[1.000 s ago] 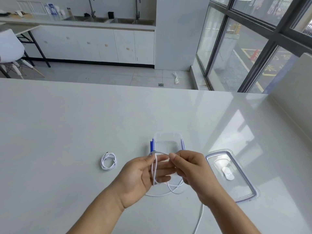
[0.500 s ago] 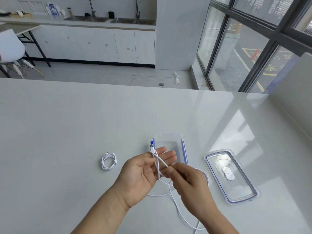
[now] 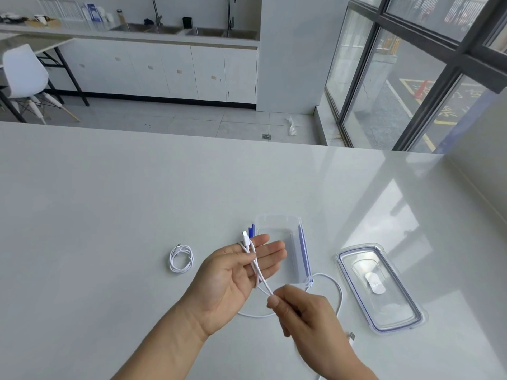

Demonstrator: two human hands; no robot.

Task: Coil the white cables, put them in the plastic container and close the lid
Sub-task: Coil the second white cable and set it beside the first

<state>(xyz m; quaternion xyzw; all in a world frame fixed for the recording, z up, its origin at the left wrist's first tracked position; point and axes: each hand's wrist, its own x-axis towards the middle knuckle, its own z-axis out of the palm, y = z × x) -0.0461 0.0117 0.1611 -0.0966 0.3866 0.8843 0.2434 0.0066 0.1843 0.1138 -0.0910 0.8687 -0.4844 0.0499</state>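
— Where's the cable?
— The thin white cable (image 3: 256, 266) loops round my flat, spread left hand (image 3: 236, 272), centre frame; my right hand (image 3: 304, 316) pinches it below.
— The box?
— The clear plastic container (image 3: 282, 242) sits lidless behind.

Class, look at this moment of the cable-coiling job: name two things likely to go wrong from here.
The cable lies over the open left hand, unclamped, so its turns may slip off as the right hand pulls. The slack loops past the container corner and could snag or drag it.
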